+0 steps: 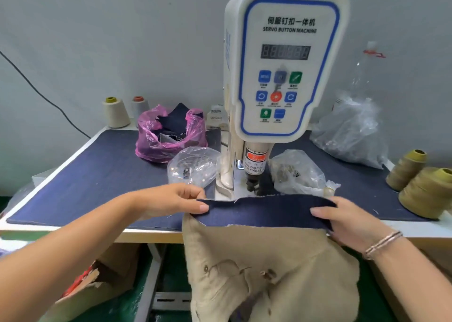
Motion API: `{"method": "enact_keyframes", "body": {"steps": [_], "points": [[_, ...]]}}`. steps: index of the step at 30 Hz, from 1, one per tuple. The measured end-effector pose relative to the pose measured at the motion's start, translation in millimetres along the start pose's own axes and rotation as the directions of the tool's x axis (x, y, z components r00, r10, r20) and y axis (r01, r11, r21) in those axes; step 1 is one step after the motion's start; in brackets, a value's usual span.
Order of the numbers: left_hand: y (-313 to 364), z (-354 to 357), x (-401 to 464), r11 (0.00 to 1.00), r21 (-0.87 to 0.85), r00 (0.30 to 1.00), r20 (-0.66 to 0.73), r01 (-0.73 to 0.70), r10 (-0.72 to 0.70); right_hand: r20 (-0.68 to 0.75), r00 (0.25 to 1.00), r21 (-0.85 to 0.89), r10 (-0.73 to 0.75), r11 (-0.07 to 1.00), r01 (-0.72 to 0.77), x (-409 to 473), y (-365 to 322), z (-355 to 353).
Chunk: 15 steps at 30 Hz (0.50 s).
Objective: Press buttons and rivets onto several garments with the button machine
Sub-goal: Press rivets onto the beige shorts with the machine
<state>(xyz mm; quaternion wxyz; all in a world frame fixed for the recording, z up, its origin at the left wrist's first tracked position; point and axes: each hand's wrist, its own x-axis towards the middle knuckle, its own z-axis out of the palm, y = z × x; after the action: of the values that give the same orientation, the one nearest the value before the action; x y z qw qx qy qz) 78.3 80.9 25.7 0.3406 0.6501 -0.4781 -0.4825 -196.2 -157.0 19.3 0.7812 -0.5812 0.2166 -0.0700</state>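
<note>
My left hand (171, 199) pinches one end of the dark blue band (264, 211) of the tan garment (264, 272), thumb on top and fingers (195, 193) curled behind the edge. My right hand (347, 221) holds the other end, thumb flat on the cloth, the rest of it tucked under. The band is stretched between them at the front edge of the tabletop (85, 175), just before the button machine (283, 77) and its punch (253, 184).

To do this well, I judge I should keep the band taut and flat, slide the marked spot squarely under the punch, and keep both thumbs well back from it, as the warning sticker asks.

Either side of the punch lie a clear bag (193, 166) and a second clear bag (296, 172), each holding small metal parts. Behind, a pink bag (168, 136) holds dark cloth pieces; a larger clear sack (349, 133) has contents I cannot make out.
</note>
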Motion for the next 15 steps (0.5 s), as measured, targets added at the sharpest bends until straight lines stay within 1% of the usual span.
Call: {"method": "enact_keyframes", "body": {"steps": [2,3,5,7,9,11,13,15], "points": [[-16.7,8.2,11.9,0.999,-0.023,0.999,-0.009,0.036,-0.037,-0.041,0.996,0.106,0.076,0.992,-0.071,7.0,18.6,1.0],[-22.9,11.4,16.3,0.998,-0.038,0.999,-0.018,0.044,-0.044,-0.076,0.993,0.151,0.091,0.985,-0.078,9.8,25.7,0.5],[-28.0,13.8,22.0,0.996,-0.086,0.998,-0.058,0.029,-0.034,-0.149,0.985,0.218,0.084,0.975,-0.050,15.5,33.6,-1.8],[-27.8,11.3,25.5,0.992,-0.125,0.993,-0.118,-0.004,-0.011,-0.186,0.981,0.221,0.061,0.975,-0.019,20.1,34.5,-4.8],[-25.5,6.7,27.0,0.987,-0.154,0.986,-0.167,-0.050,0.024,-0.157,0.987,0.167,0.025,0.986,0.001,22.0,31.2,-7.1],[-26.2,1.1,27.2,0.979,-0.185,0.981,-0.185,-0.087,0.053,-0.092,0.996,0.121,-0.010,0.992,0.021,22.9,27.8,-7.8],[-29.7,-4.2,25.2,0.978,-0.187,0.980,-0.190,-0.091,0.055,-0.046,0.998,0.125,-0.031,0.991,0.037,24.2,26.2,-8.0],[-36.5,-8.0,22.6,0.982,-0.175,0.980,-0.196,-0.072,0.037,-0.030,0.999,0.141,-0.034,0.989,0.038,26.2,25.6,-6.4]]}}
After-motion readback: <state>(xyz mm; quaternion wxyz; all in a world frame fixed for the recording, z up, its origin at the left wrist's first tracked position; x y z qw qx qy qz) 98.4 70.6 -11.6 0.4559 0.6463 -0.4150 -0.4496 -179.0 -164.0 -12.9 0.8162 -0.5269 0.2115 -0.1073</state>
